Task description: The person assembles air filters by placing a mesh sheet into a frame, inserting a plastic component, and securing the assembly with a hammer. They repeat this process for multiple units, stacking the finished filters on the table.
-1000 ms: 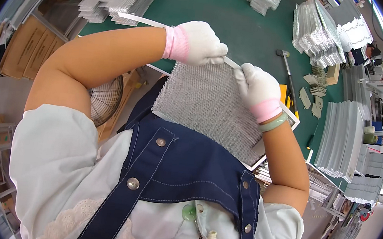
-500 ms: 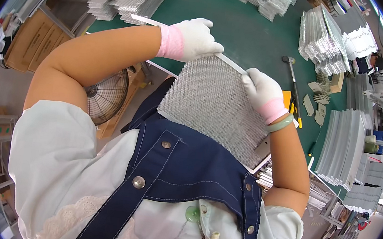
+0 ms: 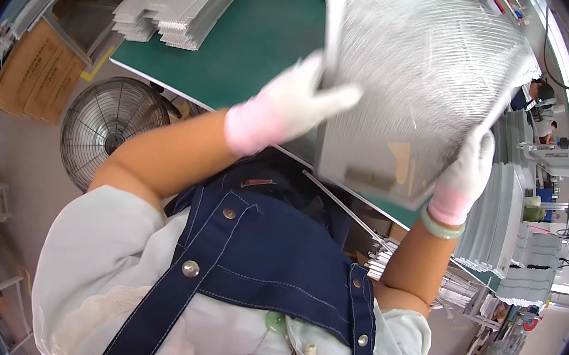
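Observation:
I hold a large silver finned mesh panel (image 3: 420,74) raised up in front of me, blurred by motion. My left hand (image 3: 299,103), in a white glove with a pink cuff, grips its left edge. My right hand (image 3: 465,172), gloved the same way with a green bangle at the wrist, grips its lower right edge. The panel hides much of the green table (image 3: 257,43) behind it.
A stack of similar silver panels (image 3: 178,0) lies at the table's far left. More stacked panels (image 3: 502,221) stand at the right. A round floor fan (image 3: 106,124) sits below the table's left edge, beside cardboard boxes (image 3: 35,72). Thin metal strips (image 3: 344,208) lie near my lap.
The panel has swung up from lying low against my lap to a raised, tilted position in front of me; both hands rose with it and stayed on its edges.

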The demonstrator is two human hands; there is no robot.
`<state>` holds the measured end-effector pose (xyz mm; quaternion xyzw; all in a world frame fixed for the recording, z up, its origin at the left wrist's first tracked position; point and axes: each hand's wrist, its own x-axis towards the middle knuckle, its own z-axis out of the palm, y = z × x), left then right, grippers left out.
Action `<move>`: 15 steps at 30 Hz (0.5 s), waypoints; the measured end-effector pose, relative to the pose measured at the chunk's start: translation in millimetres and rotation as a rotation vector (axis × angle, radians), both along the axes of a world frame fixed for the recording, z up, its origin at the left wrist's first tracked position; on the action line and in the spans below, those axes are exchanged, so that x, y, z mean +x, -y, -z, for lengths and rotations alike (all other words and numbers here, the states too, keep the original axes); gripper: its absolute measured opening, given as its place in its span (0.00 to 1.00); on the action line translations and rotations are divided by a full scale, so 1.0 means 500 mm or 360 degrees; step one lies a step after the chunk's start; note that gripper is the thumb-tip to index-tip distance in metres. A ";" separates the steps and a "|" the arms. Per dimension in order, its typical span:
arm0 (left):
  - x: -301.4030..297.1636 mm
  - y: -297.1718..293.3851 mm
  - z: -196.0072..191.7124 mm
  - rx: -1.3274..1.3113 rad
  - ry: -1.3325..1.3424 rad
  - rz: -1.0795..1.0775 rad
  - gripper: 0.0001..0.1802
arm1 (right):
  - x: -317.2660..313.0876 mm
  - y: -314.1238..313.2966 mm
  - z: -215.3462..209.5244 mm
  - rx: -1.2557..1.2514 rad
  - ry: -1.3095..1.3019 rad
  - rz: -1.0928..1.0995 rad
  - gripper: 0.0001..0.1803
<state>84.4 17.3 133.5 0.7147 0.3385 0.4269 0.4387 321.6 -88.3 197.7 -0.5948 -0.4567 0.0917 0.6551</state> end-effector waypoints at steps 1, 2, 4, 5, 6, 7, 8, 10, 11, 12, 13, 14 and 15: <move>0.026 -0.031 -0.033 0.0098 0.0318 0.0067 0.26 | 0.016 -0.012 0.014 0.0090 -0.0086 -0.0060 0.10; 0.042 -0.060 -0.051 0.0190 0.0645 0.0134 0.24 | 0.027 -0.011 0.035 0.0103 -0.0199 -0.0153 0.10; 0.049 -0.099 -0.033 0.0201 0.0436 0.0445 0.21 | 0.045 -0.001 0.082 0.0075 -0.0471 -0.0349 0.17; 0.047 -0.106 -0.022 0.0211 0.0332 0.0604 0.20 | 0.058 0.011 0.114 0.0030 -0.0627 -0.0461 0.23; 0.039 -0.102 -0.005 0.0124 0.0179 0.0736 0.19 | 0.079 0.029 0.163 -0.0141 -0.0330 -0.0455 0.25; 0.026 -0.100 0.022 0.0044 0.0016 0.0879 0.19 | 0.098 0.048 0.209 -0.0287 -0.0023 -0.0441 0.27; 0.015 -0.105 0.051 -0.0048 -0.0161 0.1013 0.18 | 0.073 0.045 0.231 -0.0322 -0.0240 -0.0523 0.26; 0.008 -0.111 0.113 0.0291 -0.0654 0.1100 0.17 | 0.112 0.049 0.288 -0.0932 0.0247 -0.0649 0.25; 0.011 -0.126 0.187 0.0601 -0.0631 0.1028 0.16 | 0.096 0.029 0.298 -0.0996 0.0092 -0.0827 0.25; 0.014 -0.123 0.192 0.0621 -0.0713 0.1018 0.15 | 0.102 0.016 0.298 -0.0897 0.0998 -0.0974 0.22; 0.019 -0.118 0.198 0.0642 -0.0793 0.1010 0.15 | 0.097 0.027 0.305 -0.0851 0.0962 -0.0942 0.22; 0.023 -0.114 0.204 0.0664 -0.0871 0.1003 0.14 | 0.092 0.039 0.309 -0.0807 0.0929 -0.0907 0.22; 0.018 -0.108 0.211 0.0830 -0.0719 0.0914 0.15 | 0.095 0.042 0.311 -0.0951 0.0996 -0.0860 0.22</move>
